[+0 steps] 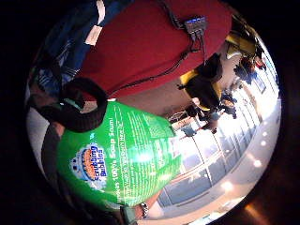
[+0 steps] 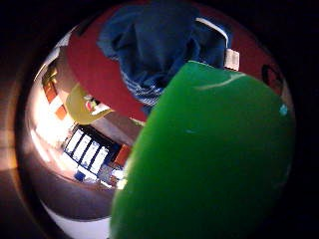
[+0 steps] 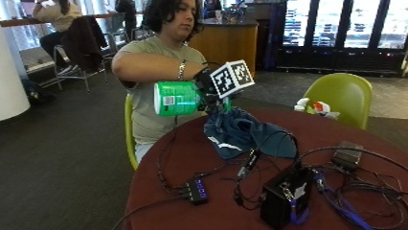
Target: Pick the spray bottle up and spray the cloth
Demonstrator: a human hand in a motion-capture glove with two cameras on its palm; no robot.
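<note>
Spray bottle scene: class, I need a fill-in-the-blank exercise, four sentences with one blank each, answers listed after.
1. The spray bottle held in the gloved right hand is coloured ____.
2. The bottle is lifted and tipped on its ____, above the table's edge.
3. The blue cloth lies bunched on the round ____ table.
4. Behind the table stands an empty yellow-green ____.

Missing words: green; side; red; chair
</note>
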